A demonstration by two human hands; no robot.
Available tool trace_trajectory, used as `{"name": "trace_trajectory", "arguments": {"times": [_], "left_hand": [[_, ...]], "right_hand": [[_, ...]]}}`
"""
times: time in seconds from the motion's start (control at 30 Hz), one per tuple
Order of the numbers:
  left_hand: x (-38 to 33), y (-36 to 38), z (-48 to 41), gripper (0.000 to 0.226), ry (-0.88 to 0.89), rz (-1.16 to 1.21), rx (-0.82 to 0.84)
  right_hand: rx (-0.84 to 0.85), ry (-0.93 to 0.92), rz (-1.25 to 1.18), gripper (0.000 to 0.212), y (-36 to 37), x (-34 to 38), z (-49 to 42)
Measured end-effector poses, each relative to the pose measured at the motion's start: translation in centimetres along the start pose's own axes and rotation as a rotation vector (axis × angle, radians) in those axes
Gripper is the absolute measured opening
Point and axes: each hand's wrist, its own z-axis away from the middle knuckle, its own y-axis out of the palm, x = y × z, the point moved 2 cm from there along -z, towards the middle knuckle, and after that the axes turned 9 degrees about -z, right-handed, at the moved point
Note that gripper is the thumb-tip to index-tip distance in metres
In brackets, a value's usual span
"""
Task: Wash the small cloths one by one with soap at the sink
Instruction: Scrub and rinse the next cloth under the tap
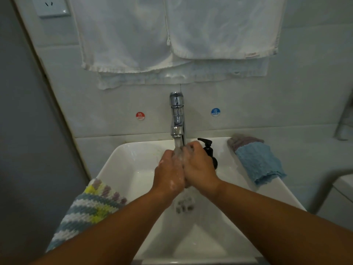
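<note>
Two soapy hands, left hand (pixel 169 173) and right hand (pixel 198 165), press together under the faucet (pixel 177 115); whether fingers clamp anything is hidden. The blue cloth (pixel 257 163) lies right of the right fingers, long axis front-to-back.

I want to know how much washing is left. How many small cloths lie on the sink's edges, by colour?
Striped blue-white-yellow cloth: 1
Light blue cloth: 1
Purplish-grey cloth: 1
Total: 3

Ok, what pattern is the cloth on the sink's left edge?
The cloth is knitted in teal, white, yellow and lilac stripes; the head view shows it.
</note>
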Motion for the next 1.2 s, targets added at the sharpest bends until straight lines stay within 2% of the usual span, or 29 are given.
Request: {"name": "trace_trajectory", "arguments": {"times": [0.1, 0.2, 0.27, 0.37, 0.47, 0.53, 0.6, 0.67, 0.77, 0.9, 0.97, 1.03, 1.1, 1.2], "left_hand": [[0.0, -1.2, -1.3, 0.015, 0.015, -0.074, -0.088], [0.8, -1.7, -1.9, 0.008, -0.011, -0.101, -0.100], [1.1, -1.3, -1.2, 0.008, 0.018, -0.186, -0.034], [0.5, -0.9, 0.3, 0.014, 0.056, -0.018, -0.005], [0.1, -1.9, 0.5, 0.015, 0.046, 0.067, -0.067], [0.7, -2.5, 0.2, 0.014, -0.001, 0.072, -0.101], [1.3, -2.7, 0.3, 0.015, -0.045, 0.101, -0.049], [1.5, -2.5, 0.6, 0.015, -0.089, 0.240, 0.069], [1.0, -2.2, 1.5, 0.027, -0.076, 0.427, 0.251], [1.2, -2.4, 1.5, 0.040, -0.032, 0.372, 0.304], [1.4, -2.4, 1.6, 0.029, -0.018, 0.279, 0.274], [1.7, -2.3, 1.5, 0.016, 0.042, 0.065, 0.207], [2.0, -2.2, 1.2, 0.016, 0.132, -0.105, 0.142], [2.1, -2.5, 0.8, 0.021, 0.135, -0.158, 0.070]], "right_hand": [[0.104, 0.008, 0.088, 0.006, 0.7, -0.8, 0.9], [0.137, -0.089, 0.108, 0.016, 1.3, 0.4, 1.9], [0.046, -0.120, 0.030, 0.016, 1.0, 1.2, 1.6], [-0.036, -0.003, -0.192, 0.014, 0.4, 0.8, 0.8], [0.022, 0.027, -0.075, 0.017, 0.7, -0.7, 1.2], [0.054, 0.007, -0.094, 0.015, 1.0, -1.1, 2.0], [0.088, -0.006, -0.204, 0.014, 1.1, -1.1, 2.2], [0.104, 0.043, -0.317, 0.019, 0.7, -1.0, 2.1], [0.013, 0.068, -0.264, 0.020, -0.2, -1.6, 1.5], [-0.089, 0.045, -0.062, 0.017, -0.5, -2.4, 1.1], [-0.102, 0.053, -0.027, 0.027, -0.4, -2.1, 1.1], [-0.060, 0.064, -0.002, 0.038, -0.1, -1.7, 1.4], [-0.011, 0.069, -0.035, 0.040, 0.2, -1.7, 2.0], [0.075, 0.096, -0.210, 0.028, 0.6, -1.7, 2.5]]}}
